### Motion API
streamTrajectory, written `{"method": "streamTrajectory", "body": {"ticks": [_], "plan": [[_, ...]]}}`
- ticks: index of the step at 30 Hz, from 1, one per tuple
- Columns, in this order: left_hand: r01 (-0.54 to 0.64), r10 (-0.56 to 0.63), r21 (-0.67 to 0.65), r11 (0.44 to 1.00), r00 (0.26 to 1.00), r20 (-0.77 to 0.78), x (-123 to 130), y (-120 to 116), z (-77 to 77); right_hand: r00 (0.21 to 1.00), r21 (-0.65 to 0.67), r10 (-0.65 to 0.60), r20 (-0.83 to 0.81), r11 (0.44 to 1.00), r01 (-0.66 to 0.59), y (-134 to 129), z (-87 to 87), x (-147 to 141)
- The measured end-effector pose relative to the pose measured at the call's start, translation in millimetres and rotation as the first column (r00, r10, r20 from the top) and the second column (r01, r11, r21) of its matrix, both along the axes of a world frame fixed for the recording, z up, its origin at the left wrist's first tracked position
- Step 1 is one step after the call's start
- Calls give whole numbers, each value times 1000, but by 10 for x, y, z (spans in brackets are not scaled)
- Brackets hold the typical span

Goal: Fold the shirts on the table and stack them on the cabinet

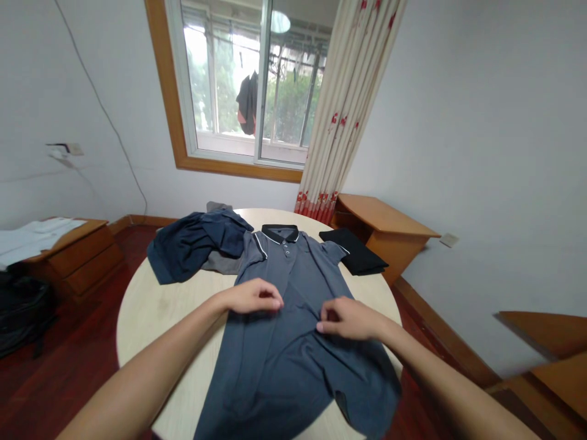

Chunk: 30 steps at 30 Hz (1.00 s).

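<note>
A grey polo shirt (293,342) with a black, white-edged collar lies spread front side up, its collar toward the window and its lower part wrinkled. Over the left half of the shirt is my left hand (255,296), fingers curled toward the thumb. My right hand (346,318) is over the right half, also curled, with a small gap between thumb and fingers. Whether either hand pinches any cloth cannot be made out. A crumpled dark blue garment (197,241) rests at the table's back left, on grey cloth (222,263). Folded black cloth (355,252) lies at the back right.
The round pale table (151,305) stands below a window. Behind it at the right is a wooden desk (389,217), beside a patterned curtain (346,110). A wooden cabinet (87,260) with white cloth on top and a black bag (22,311) are at the left.
</note>
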<state>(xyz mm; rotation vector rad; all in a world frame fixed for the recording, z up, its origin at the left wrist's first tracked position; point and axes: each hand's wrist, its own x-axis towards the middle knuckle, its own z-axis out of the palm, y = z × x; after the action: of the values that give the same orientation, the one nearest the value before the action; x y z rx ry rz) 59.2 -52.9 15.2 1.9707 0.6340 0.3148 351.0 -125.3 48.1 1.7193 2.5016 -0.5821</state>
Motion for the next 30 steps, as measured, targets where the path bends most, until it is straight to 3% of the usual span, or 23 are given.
{"method": "streamTrajectory", "body": {"ticks": [1,3,5,7,11,15,18,22,24,27,28,30], "plan": [[-217,215,176,960,976,32,-53,119,-16,997,75,-70,-11,995,71,208,26,73],[-489,508,423,763,858,74,-170,349,-79,969,264,-246,9,935,235,660,36,253],[-570,641,539,620,764,70,-272,531,-148,923,329,-384,-5,871,364,1101,-3,457],[-565,683,600,566,729,43,-327,652,-175,880,379,-472,-42,808,451,1484,-74,661],[-452,685,705,546,726,-65,-234,789,-45,820,426,-559,-126,716,554,2034,-246,955],[-301,696,773,559,677,-240,16,964,88,795,358,-594,-125,720,594,2362,-385,1031],[-209,694,787,581,633,-344,189,1128,34,803,281,-581,-137,754,594,2507,-437,994],[-252,692,720,647,590,-416,348,1307,-59,790,277,-536,-296,743,609,2585,-382,942],[-278,686,696,662,598,-414,357,1363,-12,767,364,-490,-415,683,633,2579,-303,964],[-306,690,697,648,624,-367,172,1386,184,694,459,-445,-566,530,713,2511,-198,1100],[-331,707,711,621,629,-324,43,1372,258,659,465,-454,-600,473,749,2472,-186,1171],[-450,792,767,457,598,-121,-299,1298,370,570,432,-523,-634,372,822,2372,-216,1332]]}}
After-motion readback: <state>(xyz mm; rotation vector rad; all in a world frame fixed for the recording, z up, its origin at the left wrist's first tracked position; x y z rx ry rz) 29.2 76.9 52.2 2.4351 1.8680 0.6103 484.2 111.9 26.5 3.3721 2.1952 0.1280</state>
